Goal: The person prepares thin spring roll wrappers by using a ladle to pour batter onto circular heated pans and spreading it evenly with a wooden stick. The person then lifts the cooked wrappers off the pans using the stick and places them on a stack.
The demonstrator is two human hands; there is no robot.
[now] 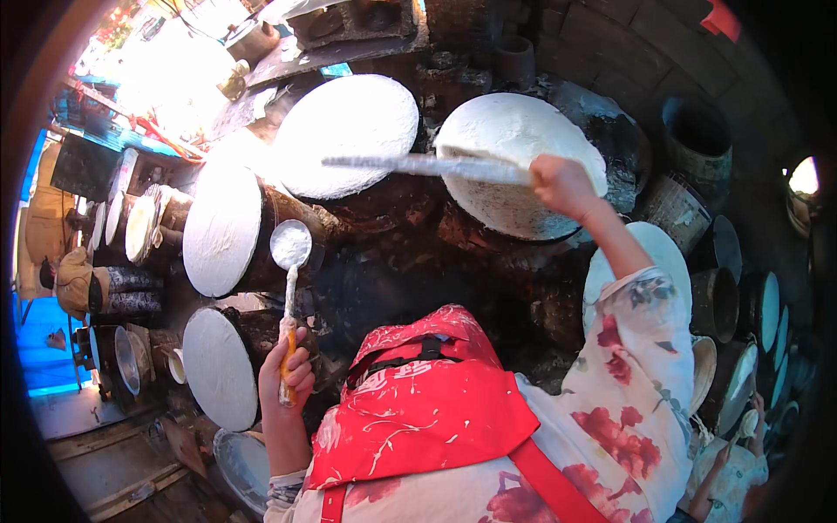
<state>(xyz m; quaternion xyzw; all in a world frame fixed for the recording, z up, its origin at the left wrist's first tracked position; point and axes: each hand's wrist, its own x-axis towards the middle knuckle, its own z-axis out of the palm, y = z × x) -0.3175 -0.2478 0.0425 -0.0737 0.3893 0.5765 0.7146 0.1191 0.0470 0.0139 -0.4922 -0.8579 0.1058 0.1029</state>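
Left hand (298, 370) curls round an orange-handled, white-smeared round ladle (290, 246), bowl up, likely keeping its contents in; right hand (565, 186) clenches a long whitish stick (410, 164) over two white, round discs (349, 122).

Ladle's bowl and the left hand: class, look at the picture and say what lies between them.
In the head view, the pale, coated stem of the ladle lies there, leading to the orange grip held in the left hand.
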